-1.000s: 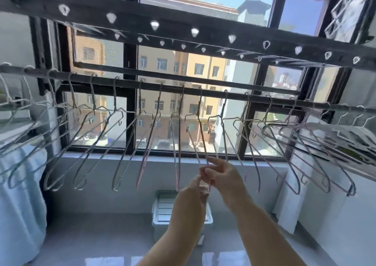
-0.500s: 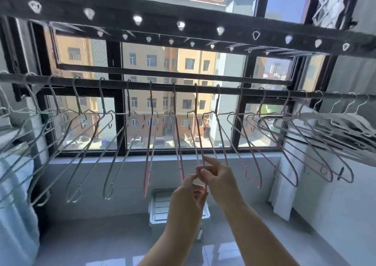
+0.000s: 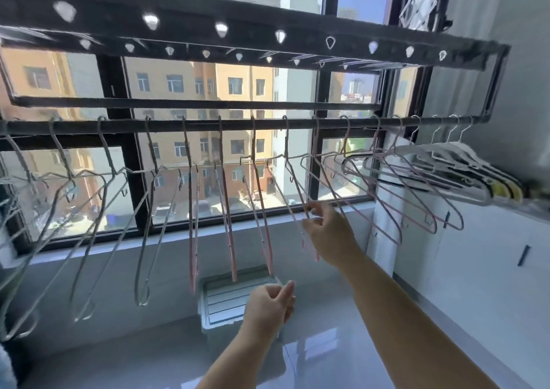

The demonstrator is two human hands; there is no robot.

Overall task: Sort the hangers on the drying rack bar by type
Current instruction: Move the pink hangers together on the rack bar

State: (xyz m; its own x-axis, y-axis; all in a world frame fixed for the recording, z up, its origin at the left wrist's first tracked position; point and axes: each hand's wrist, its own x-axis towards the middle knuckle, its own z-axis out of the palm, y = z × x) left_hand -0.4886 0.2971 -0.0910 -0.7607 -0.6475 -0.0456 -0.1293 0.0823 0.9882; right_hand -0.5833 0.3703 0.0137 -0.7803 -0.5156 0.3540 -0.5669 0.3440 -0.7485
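Hangers [image 3: 190, 210] line the bar [image 3: 238, 125]; my right hand [image 3: 327, 233] pinches one pink hanger [image 3: 305, 243] by its wire, my left hand [image 3: 268, 302] hovers lower, grip impossible to tell

no readable text, labels or numbers anywhere

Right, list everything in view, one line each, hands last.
drying rack bar: one, dark, across the window
silver hangers: several, silver wire, left part of the bar
pink hangers: about eight, pink, middle to right
white hangers: about four, white, far right end
storage box: one, pale, on the floor under the window
cabinet: one, white, right side
left hand: low, fingers curled, grip unclear
right hand: pinches one of the pink hangers
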